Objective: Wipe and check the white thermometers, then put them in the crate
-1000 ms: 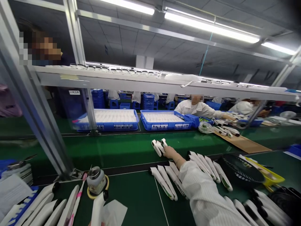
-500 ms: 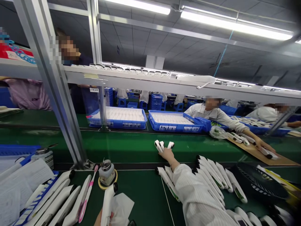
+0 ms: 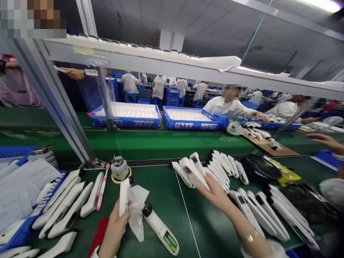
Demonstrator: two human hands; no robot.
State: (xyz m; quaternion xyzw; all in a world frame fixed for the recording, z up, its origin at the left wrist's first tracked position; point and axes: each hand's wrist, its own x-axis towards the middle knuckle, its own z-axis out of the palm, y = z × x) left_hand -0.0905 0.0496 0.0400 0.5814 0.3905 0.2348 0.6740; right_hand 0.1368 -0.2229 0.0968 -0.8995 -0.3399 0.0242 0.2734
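Left of the left hand (image 3: 118, 216) lie a toothbrush (image 3: 103, 188) and a row of devices (image 3: 71, 211); beyond that hand stands a jar (image 3: 120, 170). One device (image 3: 157, 224) lies between the hands. Right of the right hand (image 3: 215, 193) lies another row (image 3: 268, 216). Across the belt (image 3: 150, 143), beyond both, stand two trays (image 3: 188, 125).

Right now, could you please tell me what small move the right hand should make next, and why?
I would probably lower the white devices in the right hand onto the green work surface, since the left hand is occupied with another device and seemingly a crumpled white sheet, so freeing the right hand might help.
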